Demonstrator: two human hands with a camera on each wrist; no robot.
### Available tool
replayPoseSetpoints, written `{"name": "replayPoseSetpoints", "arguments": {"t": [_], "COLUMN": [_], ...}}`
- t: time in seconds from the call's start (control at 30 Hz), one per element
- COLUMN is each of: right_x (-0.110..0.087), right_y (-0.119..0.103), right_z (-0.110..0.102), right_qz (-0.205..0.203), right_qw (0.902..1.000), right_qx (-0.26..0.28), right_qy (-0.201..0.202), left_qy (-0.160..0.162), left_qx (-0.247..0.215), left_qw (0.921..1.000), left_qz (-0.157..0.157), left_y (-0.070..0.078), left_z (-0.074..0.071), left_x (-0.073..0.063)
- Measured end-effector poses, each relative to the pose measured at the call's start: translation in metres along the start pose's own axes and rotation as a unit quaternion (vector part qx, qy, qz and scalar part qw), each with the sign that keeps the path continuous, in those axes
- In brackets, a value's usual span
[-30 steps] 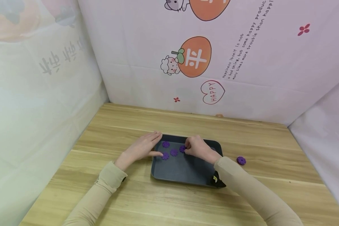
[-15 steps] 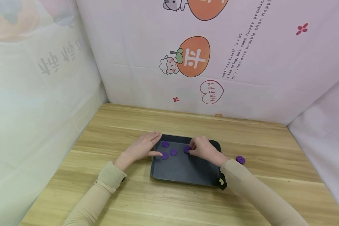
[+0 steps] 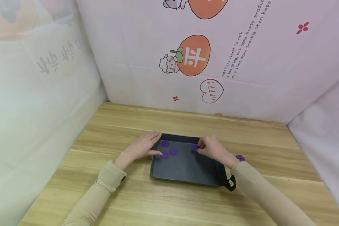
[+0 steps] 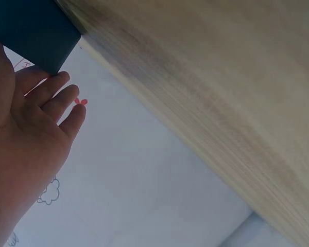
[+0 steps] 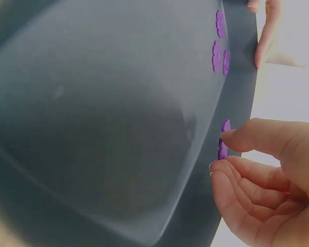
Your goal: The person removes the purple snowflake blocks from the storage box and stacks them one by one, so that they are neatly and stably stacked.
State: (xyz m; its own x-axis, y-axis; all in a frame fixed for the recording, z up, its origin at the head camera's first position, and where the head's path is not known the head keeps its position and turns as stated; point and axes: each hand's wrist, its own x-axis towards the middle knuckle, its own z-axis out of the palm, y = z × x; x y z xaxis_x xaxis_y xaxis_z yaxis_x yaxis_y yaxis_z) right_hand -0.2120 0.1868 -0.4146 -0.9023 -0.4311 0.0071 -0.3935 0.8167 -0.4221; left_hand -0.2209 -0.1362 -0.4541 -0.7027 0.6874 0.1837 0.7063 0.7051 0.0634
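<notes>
A dark rectangular tray [image 3: 183,169] stands on the wooden table. My left hand [image 3: 141,146] lies along its left rim, fingers nearly straight, near the far corner in the left wrist view; the thumb reaches inside. Near that thumb tip lies a purple notched plastic disc [image 3: 164,155], with another such disc [image 3: 165,143] behind it and a third disc [image 3: 173,151] to its right. Thumb and fingers of my right hand [image 3: 213,149] pinch one more purple notched disc [image 5: 224,140] in the far right part of the tray, at the wall.
On the table [image 3: 186,207], right of the tray, is another purple notched piece [image 3: 240,158], partly hidden by my right sleeve. Printed white cloth [image 3: 147,84] walls off the back and sides. A black strap [image 3: 230,183] hangs at my right wrist.
My right hand has moved steadily to the right across the tray, carrying its purple disc from beside the other three. My left hand has stayed at the tray's left rim.
</notes>
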Motion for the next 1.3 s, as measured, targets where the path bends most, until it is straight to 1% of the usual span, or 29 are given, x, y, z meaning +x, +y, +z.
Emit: {"name": "replayPoseSetpoints", "arguments": {"t": [0.17, 0.33, 0.6, 0.93, 1.17, 1.3], "right_x": [-0.006, -0.011, -0.021, -0.034, -0.044, -0.048], "right_y": [0.007, 0.014, 0.021, 0.034, 0.038, 0.041], "right_z": [-0.007, -0.015, -0.025, -0.03, -0.035, -0.038], "right_qz": [0.004, 0.018, 0.038, 0.061, 0.06, 0.068], "right_qw": [1.0, 0.9998, 0.9992, 0.998, 0.9978, 0.9972], "right_qx": [0.004, 0.004, 0.008, 0.002, 0.004, 0.008], "right_qy": [0.001, 0.005, 0.007, 0.012, 0.027, 0.032], "left_qy": [0.003, 0.005, -0.001, 0.0, 0.004, 0.003], "left_qx": [0.002, 0.005, 0.003, 0.006, 0.006, 0.007], "left_qw": [1.0, 1.0, 1.0, 1.0, 1.0, 1.0], "left_qz": [0.002, 0.003, -0.002, -0.002, 0.001, 0.002], "left_y": [0.0, -0.001, -0.001, 0.0, 0.001, 0.001], "left_z": [-0.001, -0.001, -0.002, -0.001, 0.0, -0.001], "left_x": [0.0, 0.0, 0.001, 0.001, 0.001, 0.0]}}
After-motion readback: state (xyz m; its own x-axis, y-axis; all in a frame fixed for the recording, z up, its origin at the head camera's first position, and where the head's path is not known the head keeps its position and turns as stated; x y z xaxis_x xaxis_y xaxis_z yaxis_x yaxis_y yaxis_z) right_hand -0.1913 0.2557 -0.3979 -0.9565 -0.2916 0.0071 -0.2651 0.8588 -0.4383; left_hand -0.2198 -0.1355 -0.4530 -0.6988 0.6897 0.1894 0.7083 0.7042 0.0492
